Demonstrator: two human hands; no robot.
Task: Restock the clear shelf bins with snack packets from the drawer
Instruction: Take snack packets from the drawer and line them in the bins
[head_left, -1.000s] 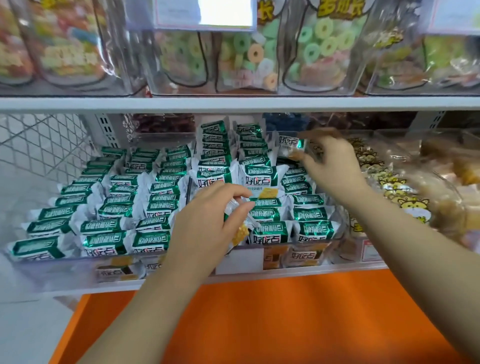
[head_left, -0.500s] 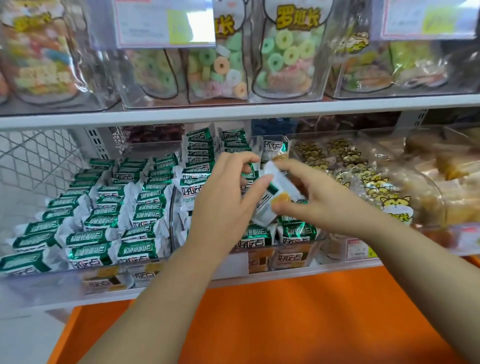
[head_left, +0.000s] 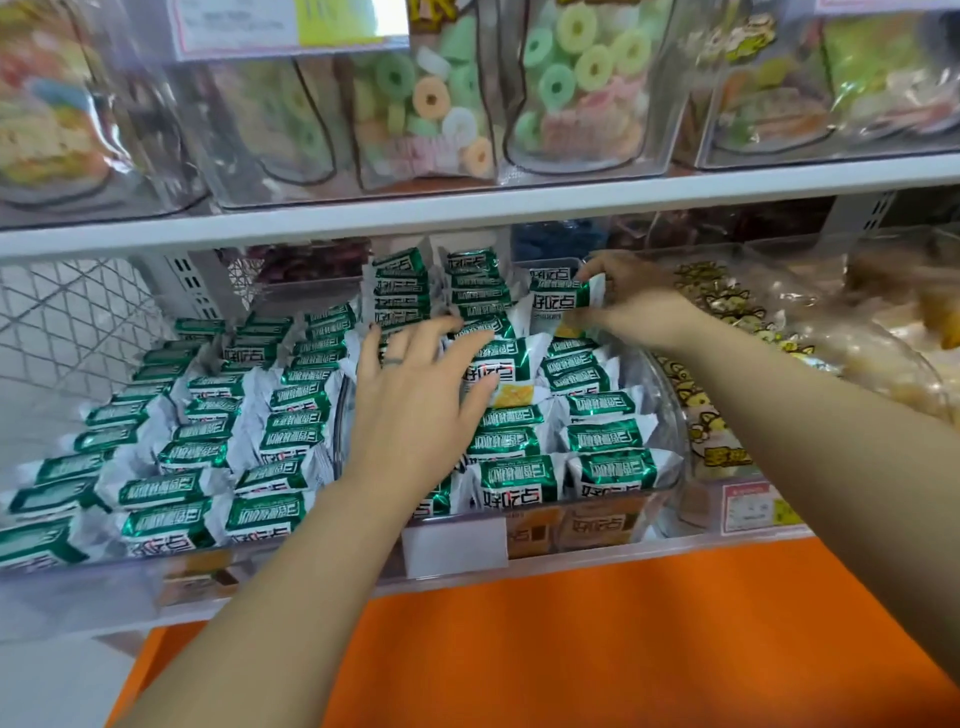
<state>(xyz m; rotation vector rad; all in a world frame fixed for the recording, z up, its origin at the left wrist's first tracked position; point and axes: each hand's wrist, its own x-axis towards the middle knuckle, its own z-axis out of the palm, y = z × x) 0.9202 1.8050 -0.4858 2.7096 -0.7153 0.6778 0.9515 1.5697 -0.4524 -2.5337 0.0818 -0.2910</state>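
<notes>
1. Packet (head_left: 563, 295): green and white, at the bin's 1 o'clock corner, at the rear of the right-hand row.
2. Right hand (head_left: 640, 304): at 3 o'clock of the packet, fingertips pinching its right end.
3. Left hand (head_left: 415, 415): at 7 o'clock of the packet, fingers spread wide, resting flat on the middle rows. It wears a ring (head_left: 393, 361).
4. Bin (head_left: 673, 467): clear, filled with rows of like packets.
5. Second bin (head_left: 78, 592): at 9 o'clock, same packets.
6. Shelf (head_left: 363, 221): at 12 o'clock, bearing ring sweets (head_left: 582, 73).
</notes>
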